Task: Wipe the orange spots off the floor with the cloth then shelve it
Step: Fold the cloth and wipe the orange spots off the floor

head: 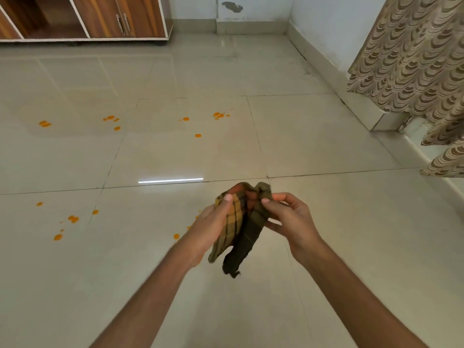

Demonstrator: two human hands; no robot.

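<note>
A checked yellow, orange and dark green cloth [242,222] hangs crumpled in the air above the pale tiled floor [326,136]. My left hand [213,224] grips its yellow side, thumb on top. My right hand [288,217] pinches its dark green edge between thumb and fingers. Orange spots dot the floor: a far row [198,135] across the middle tiles, a near cluster [73,219] at the left, and a few [176,236] partly hidden behind my left wrist.
A wooden cabinet with an open shelf compartment [50,18] and handled doors [123,21] stands at the back left. A patterned curtain [411,59] hangs at the right over a raised tiled ledge [376,116]. The white wall has a chipped patch.
</note>
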